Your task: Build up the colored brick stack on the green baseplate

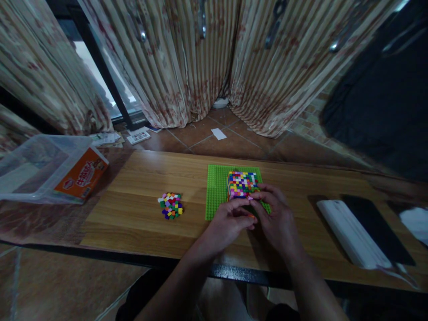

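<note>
A green studded baseplate [216,189] lies on the wooden table [140,178]. On its far right part stands a block of small multicoloured bricks [242,183]. My left hand [230,223] and my right hand [276,216] meet at the near edge of that block, fingers curled and pinched together against it. What the fingertips hold is hidden. A loose pile of small coloured bricks [170,205] lies on the table to the left of the baseplate.
A clear plastic box [43,167] with an orange label lies at the table's left end. A white long object [351,234] and a dark flat one [377,229] lie at the right. Striped curtains [200,62] hang behind; papers lie on the tiled floor.
</note>
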A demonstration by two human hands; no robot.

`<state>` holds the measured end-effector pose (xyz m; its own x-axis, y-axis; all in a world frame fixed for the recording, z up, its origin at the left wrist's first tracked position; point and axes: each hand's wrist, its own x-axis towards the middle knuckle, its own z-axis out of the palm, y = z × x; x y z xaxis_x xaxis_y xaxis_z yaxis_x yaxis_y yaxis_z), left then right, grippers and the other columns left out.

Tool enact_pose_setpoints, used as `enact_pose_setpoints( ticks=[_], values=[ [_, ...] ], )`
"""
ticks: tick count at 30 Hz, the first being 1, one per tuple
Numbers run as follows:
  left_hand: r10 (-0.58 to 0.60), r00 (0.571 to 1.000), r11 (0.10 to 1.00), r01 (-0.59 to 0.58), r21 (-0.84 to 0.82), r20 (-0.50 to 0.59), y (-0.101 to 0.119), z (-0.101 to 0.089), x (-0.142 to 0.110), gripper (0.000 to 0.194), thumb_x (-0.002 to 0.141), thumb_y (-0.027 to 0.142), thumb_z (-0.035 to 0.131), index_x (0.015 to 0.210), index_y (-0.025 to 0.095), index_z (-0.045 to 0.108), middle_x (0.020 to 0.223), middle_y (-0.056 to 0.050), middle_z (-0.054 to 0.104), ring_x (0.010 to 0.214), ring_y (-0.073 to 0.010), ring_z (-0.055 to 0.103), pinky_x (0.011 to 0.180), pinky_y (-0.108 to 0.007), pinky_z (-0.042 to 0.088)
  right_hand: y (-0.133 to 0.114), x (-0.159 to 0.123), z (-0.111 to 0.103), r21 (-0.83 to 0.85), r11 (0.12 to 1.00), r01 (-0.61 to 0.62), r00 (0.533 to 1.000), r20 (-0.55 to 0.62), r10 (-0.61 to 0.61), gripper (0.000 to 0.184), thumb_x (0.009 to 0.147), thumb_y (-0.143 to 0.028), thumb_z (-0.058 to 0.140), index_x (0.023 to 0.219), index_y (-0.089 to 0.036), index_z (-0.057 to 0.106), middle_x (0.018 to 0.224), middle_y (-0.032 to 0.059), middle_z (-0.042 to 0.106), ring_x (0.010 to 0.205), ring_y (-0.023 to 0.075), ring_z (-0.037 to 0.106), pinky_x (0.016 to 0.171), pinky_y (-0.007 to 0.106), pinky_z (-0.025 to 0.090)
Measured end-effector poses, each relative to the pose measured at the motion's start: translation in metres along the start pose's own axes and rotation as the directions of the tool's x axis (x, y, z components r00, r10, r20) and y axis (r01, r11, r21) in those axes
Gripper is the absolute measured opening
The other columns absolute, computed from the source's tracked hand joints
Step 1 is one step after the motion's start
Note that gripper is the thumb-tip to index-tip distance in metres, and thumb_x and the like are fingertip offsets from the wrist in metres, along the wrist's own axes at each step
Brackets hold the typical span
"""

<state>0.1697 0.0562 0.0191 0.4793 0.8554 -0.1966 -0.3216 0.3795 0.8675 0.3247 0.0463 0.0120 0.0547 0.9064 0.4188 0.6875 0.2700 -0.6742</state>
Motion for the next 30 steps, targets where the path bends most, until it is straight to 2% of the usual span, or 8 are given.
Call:
enact_pose_setpoints(
  ticks=[14, 20, 22, 25, 30],
  values=[
    [-0.001, 1.0, 0.995, 0.004, 0.103, -0.025, 0.002, 0.004, -0.002, 0.042, 0.074, 0.01, 0.067, 0.116, 0.01, 0.066, 0.07, 0.001, 0.064, 0.061, -0.0105, 0.059, 0.066, -0.025, 0.046, -0.001, 0.0, 0.001, -0.111, 0.99, 0.083, 0.996, -0.034, -0.087, 0.018, 0.099, -0.032, 0.05, 0.096, -0.022, 0.064, 0.121, 0.012, 0.062, 0.115, 0.0275, 0.058, 0.097, 0.049, 0.048],
    [0.127, 0.98, 0.961, -0.084, 0.265, -0.152, 0.005, 0.004, -0.005, 0.037, 0.079, 0.009, 0.063, 0.115, 0.013, 0.066, 0.082, -0.002, 0.068, 0.073, -0.0127, 0.062, 0.069, -0.025, 0.048, 0.004, 0.002, -0.003, -0.206, 0.972, 0.113, 0.989, -0.067, -0.129, 0.022, 0.1, -0.034, 0.049, 0.096, -0.02, 0.065, 0.114, 0.0131, 0.064, 0.108, 0.0274, 0.061, 0.092, 0.046, 0.052],
    [0.19, 0.973, 0.926, -0.133, 0.353, -0.134, 0.005, 0.004, -0.007, 0.04, 0.081, 0.01, 0.061, 0.121, 0.015, 0.064, 0.084, -0.002, 0.068, 0.076, -0.014, 0.063, 0.069, -0.025, 0.049, 0.004, 0.002, -0.002, -0.219, 0.969, 0.117, 0.989, -0.063, -0.133, 0.023, 0.1, -0.033, 0.048, 0.097, -0.019, 0.066, 0.113, 0.0131, 0.064, 0.107, 0.0266, 0.063, 0.092, 0.045, 0.053],
    [0.281, 0.958, 0.82, -0.212, 0.531, -0.052, 0.002, 0.006, -0.009, 0.046, 0.084, 0.011, 0.055, 0.13, 0.017, 0.059, 0.087, -0.003, 0.07, 0.075, -0.0147, 0.063, 0.067, -0.027, 0.049, 0.003, 0.001, -0.001, -0.229, 0.965, 0.127, 0.989, -0.051, -0.142, 0.023, 0.1, -0.031, 0.047, 0.098, -0.02, 0.067, 0.112, 0.0119, 0.065, 0.104, 0.0248, 0.064, 0.092, 0.043, 0.054],
    [0.329, 0.943, 0.653, -0.259, 0.712, 0.04, -0.008, 0.009, -0.011, 0.055, 0.085, 0.012, 0.05, 0.14, 0.018, 0.051, 0.09, -0.004, 0.07, 0.071, -0.0149, 0.063, 0.066, -0.028, 0.05, 0.001, 0.0, 0.0, -0.205, 0.973, 0.103, 0.992, -0.055, -0.117, 0.023, 0.099, -0.03, 0.049, 0.098, -0.019, 0.069, 0.111, 0.0113, 0.066, 0.103, 0.0241, 0.064, 0.092, 0.041, 0.054]
  ],
)
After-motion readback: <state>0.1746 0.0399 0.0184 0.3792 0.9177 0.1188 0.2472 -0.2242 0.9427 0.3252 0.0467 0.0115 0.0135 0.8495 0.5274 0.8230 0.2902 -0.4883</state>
